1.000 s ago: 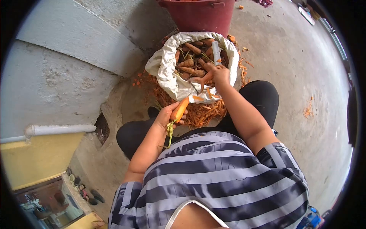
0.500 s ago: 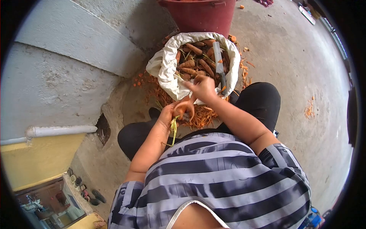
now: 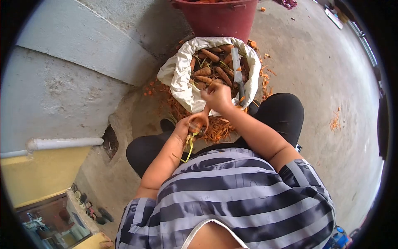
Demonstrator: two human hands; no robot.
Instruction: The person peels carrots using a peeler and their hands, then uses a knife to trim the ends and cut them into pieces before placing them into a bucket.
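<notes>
My left hand (image 3: 186,123) is wrapped around an orange carrot (image 3: 197,126) whose green stalks (image 3: 190,146) hang toward my shirt. The carrot's narrow end points up toward the sack. My right hand (image 3: 218,96) is a closed fist just beyond that end, over the near rim of a white sack (image 3: 181,79); whatever its fingers hold is hidden and blurred. Several unpeeled carrots (image 3: 203,71) with bits of stalk fill the sack. A knife (image 3: 236,66) with a wide pale blade and dark handle lies over them on the right side, beside my right hand.
Orange peelings (image 3: 219,129) are heaped between my legs and around the sack. A large red tub (image 3: 219,20) stands right behind it. To the left is a grey wall (image 3: 74,79) with a white pipe (image 3: 66,142). More scraps (image 3: 335,121) lie on the concrete floor at right.
My right fist has shifted slightly left and up, still over the sack's near rim. The carrot has turned a little in my left hand. The sack appears slightly lower in view.
</notes>
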